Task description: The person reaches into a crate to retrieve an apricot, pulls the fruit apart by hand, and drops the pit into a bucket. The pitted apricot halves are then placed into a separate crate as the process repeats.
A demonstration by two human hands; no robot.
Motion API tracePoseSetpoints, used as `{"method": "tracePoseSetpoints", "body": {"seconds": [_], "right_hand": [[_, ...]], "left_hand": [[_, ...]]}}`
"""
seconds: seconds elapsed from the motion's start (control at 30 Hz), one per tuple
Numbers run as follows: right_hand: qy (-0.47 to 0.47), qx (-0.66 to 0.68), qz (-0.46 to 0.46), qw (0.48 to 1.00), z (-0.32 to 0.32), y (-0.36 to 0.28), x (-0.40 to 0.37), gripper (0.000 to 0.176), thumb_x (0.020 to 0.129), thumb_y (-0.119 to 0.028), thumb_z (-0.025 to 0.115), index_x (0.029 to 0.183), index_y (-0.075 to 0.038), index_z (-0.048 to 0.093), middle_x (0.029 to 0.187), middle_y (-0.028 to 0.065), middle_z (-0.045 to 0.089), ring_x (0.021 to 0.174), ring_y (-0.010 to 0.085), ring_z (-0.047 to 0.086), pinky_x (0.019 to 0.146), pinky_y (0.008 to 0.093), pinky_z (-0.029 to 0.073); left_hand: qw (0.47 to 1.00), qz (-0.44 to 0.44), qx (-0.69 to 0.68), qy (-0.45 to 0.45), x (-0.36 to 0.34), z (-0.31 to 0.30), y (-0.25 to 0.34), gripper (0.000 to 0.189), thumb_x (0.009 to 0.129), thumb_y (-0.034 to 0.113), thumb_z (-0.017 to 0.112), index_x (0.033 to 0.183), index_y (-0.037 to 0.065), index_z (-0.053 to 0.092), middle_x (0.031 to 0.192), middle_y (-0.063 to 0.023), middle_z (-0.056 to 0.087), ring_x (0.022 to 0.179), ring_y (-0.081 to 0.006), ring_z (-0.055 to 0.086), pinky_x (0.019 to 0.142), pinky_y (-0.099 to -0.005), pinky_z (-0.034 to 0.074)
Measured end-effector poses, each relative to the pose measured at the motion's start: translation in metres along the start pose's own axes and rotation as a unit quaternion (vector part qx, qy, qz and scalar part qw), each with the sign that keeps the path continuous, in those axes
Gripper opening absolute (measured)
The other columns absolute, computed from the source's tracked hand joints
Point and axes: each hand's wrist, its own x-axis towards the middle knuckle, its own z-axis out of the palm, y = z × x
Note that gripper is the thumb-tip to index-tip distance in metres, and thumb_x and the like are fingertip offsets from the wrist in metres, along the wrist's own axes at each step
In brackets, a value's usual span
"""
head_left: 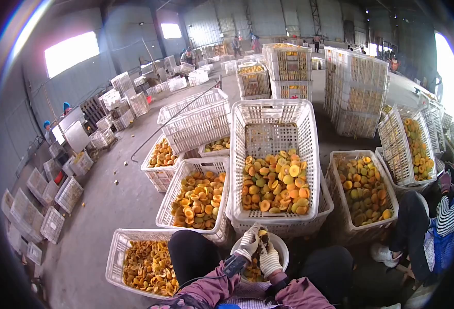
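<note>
Both hands wear striped work gloves and meet over a white bucket between the knees. My left hand has its fingers closed around a small fruit piece, dark and partly hidden. My right hand touches it from the other side, fingers closed; what it grips is too small to make out. Orange fruit pieces lie in the bucket. Just beyond stands a tilted white crate holding orange and greenish fruit. A crate of fruit halves is to its left.
At lower left, a low crate holds fruit pieces. Another fruit crate stands right. A co-worker in a striped sleeve sits at far right. Stacked crates rise behind; a long thin rod leans at left.
</note>
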Motion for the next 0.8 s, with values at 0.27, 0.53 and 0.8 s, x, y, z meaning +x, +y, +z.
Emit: {"method": "tracePoseSetpoints", "body": {"seconds": [0.27,0.53,0.8], "right_hand": [[-0.009,-0.181,-0.079,0.98,0.001,-0.004,-0.013,0.051,0.092,-0.036,0.042,0.132,-0.005,0.036,0.105,0.0278,0.057,0.099,0.0436,0.053,0.079,0.0413,0.044],[-0.002,-0.267,-0.04,0.963,0.004,-0.044,-0.03,0.048,0.091,-0.032,0.046,0.126,-0.001,0.042,0.1,0.0261,0.059,0.093,0.0425,0.055,0.077,0.0411,0.045],[-0.062,-0.184,-0.044,0.98,0.0,-0.023,-0.021,0.036,0.092,-0.022,0.044,0.121,0.0,0.045,0.1,0.0195,0.06,0.09,0.033,0.056,0.077,0.0365,0.045]], "left_hand": [[0.906,-0.292,-0.303,0.035,-0.006,-0.019,0.053,0.042,0.095,0.039,0.037,0.087,0.004,0.058,0.074,-0.0044,0.061,0.059,-0.0119,0.056,0.054,-0.0229,0.046],[0.777,-0.438,-0.447,0.062,0.01,-0.029,0.077,0.047,0.091,0.045,0.04,0.074,0.005,0.058,0.063,-0.0086,0.06,0.047,-0.02,0.054,0.038,-0.0282,0.043],[0.854,-0.32,-0.41,0.003,0.011,-0.035,0.091,0.047,0.092,0.047,0.04,0.076,0.006,0.055,0.062,-0.0108,0.057,0.056,-0.0198,0.056,0.05,-0.0294,0.047]]}}
